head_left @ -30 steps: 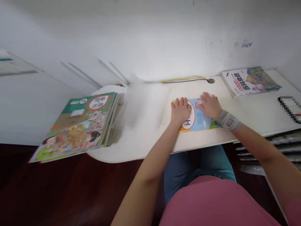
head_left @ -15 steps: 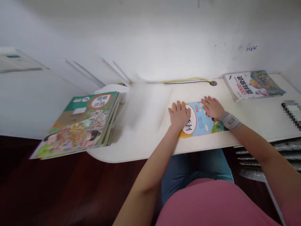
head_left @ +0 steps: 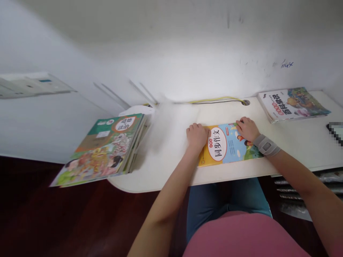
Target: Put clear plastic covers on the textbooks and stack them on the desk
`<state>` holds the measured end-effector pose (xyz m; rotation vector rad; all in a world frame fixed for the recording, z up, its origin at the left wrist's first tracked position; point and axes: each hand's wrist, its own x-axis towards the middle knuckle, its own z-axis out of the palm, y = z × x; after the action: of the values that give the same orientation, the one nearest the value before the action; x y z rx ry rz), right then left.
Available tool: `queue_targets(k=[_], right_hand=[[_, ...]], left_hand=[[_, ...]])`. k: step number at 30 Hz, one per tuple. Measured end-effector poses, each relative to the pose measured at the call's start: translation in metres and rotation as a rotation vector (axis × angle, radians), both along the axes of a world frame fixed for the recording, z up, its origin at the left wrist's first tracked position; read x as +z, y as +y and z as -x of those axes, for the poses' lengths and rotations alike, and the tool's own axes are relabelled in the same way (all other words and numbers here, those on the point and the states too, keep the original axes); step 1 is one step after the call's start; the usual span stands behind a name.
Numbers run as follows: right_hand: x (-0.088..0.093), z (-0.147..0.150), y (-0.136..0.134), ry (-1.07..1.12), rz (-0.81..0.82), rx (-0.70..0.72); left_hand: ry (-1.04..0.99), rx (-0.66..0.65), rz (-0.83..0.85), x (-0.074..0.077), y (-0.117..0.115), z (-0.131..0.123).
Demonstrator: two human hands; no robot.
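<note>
A book with a yellow and light blue cover lies flat on the white desk, close to its front edge. At the book's left edge is my left hand, its fingers bent beyond the edge and its thumb on the cover. My right hand, with a grey band round the wrist, closes on the book's upper right part. Its fingertips are bent and partly hidden. Left of the book, a pale see-through sheet lies on the desk; its outline is blurred.
A stack of books on the left overhangs the desk's end. More books lie at the back right, near a partly pixelated dark-edged object. A yellow cable runs along the wall to a hole.
My left hand has slid left off the cover to the book's edge, uncovering the title. The fingers of both hands, flat before, are now bent. The view has shifted slightly.
</note>
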<state>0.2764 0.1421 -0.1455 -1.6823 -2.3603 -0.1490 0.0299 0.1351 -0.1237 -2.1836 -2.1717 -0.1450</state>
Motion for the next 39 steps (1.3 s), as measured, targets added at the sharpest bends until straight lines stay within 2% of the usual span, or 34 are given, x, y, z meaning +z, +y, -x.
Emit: queue_targets(k=[4, 12, 17, 19, 25, 28, 33, 36, 39], right_hand=[[-0.001, -0.001, -0.001, 0.013, -0.031, -0.002], [-0.004, -0.003, -0.001, 0.045, -0.028, 0.017], [-0.001, -0.002, -0.003, 0.043, -0.016, -0.001], [0.0, -0.002, -0.003, 0.045, -0.009, 0.002], [0.0, -0.003, -0.002, 0.139, -0.031, 0.06], [0.0, -0.007, 0.0, 0.193, -0.073, 0.09], [0.006, -0.017, 0.005, 0.222, -0.068, 0.147], [0.016, -0.027, 0.008, 0.248, -0.011, 0.21], [0.031, -0.038, 0.007, 0.342, 0.079, 0.258]], left_hand=[[-0.137, 0.043, 0.043, 0.003, -0.004, 0.008], [-0.762, 0.165, 0.093, 0.003, 0.002, 0.026], [-1.034, 0.188, -0.03, -0.002, 0.006, 0.03], [-1.145, 0.175, 0.016, -0.002, 0.006, 0.028], [-1.578, -0.013, 0.254, 0.003, 0.006, 0.022], [-1.753, 0.008, 0.32, 0.006, 0.009, 0.024], [-1.822, 0.081, 0.317, 0.007, 0.009, 0.027], [-1.741, 0.09, 0.264, 0.01, 0.007, 0.027], [-1.576, 0.077, 0.164, 0.013, 0.004, 0.029]])
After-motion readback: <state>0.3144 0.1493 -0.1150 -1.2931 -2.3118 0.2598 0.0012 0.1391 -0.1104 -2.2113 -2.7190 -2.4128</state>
